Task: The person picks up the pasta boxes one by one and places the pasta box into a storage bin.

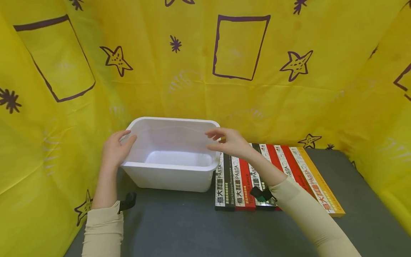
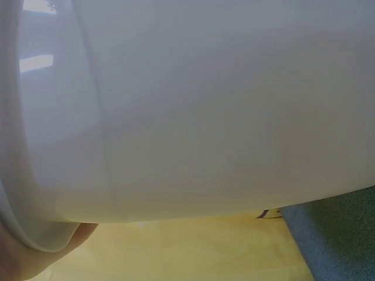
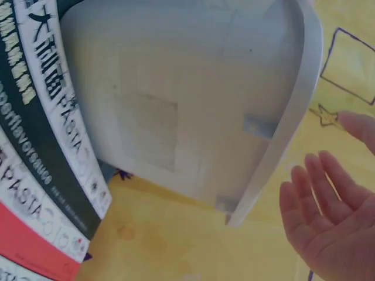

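Observation:
A white plastic bin (image 1: 170,178) stands upright on the dark table, its open top facing up and its inside bare. My left hand (image 1: 116,148) grips the bin's left rim, with the thumb over the inner side. The left wrist view is mostly filled by the bin's outer wall (image 2: 205,117), with part of that hand (image 2: 23,257) at the rim. My right hand (image 1: 231,141) hovers by the right rim, fingers loosely bent and holding nothing. In the right wrist view a gap shows between this hand (image 3: 328,216) and the rim.
Several long pasta boxes (image 1: 237,185) in black, red, white and yellow lie side by side on the table (image 1: 179,221), right of the bin. My right forearm crosses above them. Yellow cloth (image 1: 192,64) with drawn stars and frames surrounds the table at the back and sides.

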`<state>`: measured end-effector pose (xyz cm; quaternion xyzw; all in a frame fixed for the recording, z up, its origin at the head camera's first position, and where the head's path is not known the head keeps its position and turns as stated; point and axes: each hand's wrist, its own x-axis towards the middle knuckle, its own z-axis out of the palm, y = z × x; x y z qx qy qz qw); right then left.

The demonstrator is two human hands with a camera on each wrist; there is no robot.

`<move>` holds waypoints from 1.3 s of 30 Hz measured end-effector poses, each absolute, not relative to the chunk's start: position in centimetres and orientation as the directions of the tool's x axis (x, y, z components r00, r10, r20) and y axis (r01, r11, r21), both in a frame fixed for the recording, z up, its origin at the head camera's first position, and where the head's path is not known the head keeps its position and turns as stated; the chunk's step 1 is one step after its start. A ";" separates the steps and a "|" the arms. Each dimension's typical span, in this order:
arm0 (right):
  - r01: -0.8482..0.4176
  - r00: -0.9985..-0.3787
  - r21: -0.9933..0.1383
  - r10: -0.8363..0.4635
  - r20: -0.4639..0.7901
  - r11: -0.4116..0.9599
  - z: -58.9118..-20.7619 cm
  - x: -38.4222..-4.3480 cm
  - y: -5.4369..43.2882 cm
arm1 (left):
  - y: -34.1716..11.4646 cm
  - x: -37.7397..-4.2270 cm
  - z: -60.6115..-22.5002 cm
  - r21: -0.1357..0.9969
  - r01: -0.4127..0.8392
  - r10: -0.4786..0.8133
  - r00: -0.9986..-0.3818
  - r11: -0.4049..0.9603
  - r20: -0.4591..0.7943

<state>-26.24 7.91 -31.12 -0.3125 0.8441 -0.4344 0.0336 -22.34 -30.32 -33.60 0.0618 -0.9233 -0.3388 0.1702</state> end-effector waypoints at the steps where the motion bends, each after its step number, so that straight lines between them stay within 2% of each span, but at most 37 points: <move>1: -0.479 -0.817 -0.768 -0.536 0.212 0.426 -31.3 -26.1 8.4 | -30.4 -22.4 -33.6 0.646 0.002 -0.229 -0.934 0.764 0.274; 7: -0.366 -0.885 -0.847 -0.425 0.189 0.386 -32.3 -25.0 11.6 | -30.6 -22.4 -33.8 0.646 -0.005 -0.229 -0.937 0.763 0.263; 13: -0.267 -0.920 -0.885 -0.374 0.116 0.382 -33.8 -23.9 14.7 | -30.7 -22.3 -33.9 0.649 -0.007 -0.234 -0.936 0.761 0.264; 24: -0.190 -0.939 -0.870 -0.342 0.026 0.455 -37.1 -22.4 19.2 | -30.8 -22.7 -34.1 0.632 0.010 -0.222 -0.932 0.775 0.286; 39: -0.075 -0.965 -0.888 -0.256 -0.049 0.453 -40.6 -20.3 23.7 | -30.5 -22.6 -33.8 0.642 -0.002 -0.224 -0.938 0.767 0.265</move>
